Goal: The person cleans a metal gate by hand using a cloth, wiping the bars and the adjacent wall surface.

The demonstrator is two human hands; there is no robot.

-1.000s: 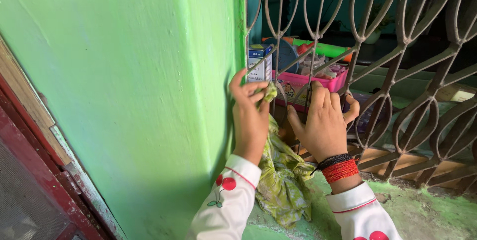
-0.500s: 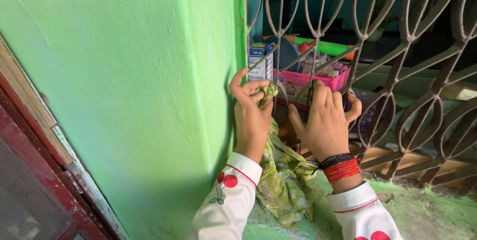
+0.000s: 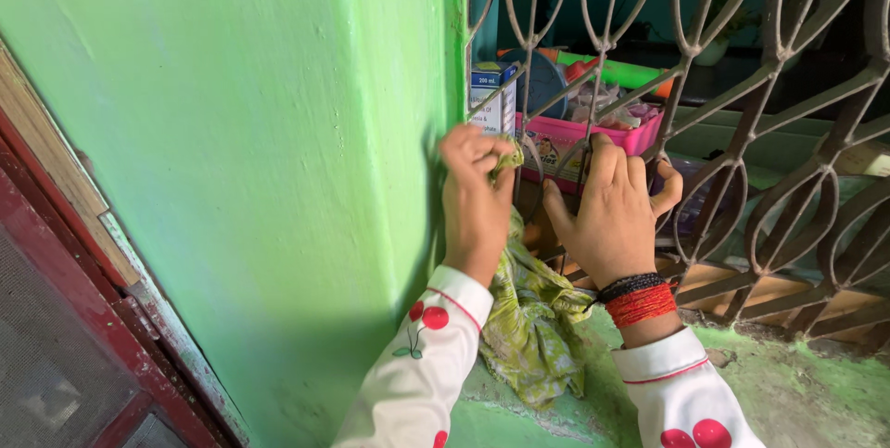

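Behind, pink tray (image 3: 640, 140) holds clutter; left hand (image 3: 475, 202) pinches cloth (image 3: 528, 318), right hand (image 3: 614, 216) clasps grille (image 3: 788, 96).

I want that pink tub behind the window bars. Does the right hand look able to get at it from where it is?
Probably not. The right hand grips the metal grille, and the pink tub sits behind it. The gaps look too narrow for a whole hand; fingers might just touch it.
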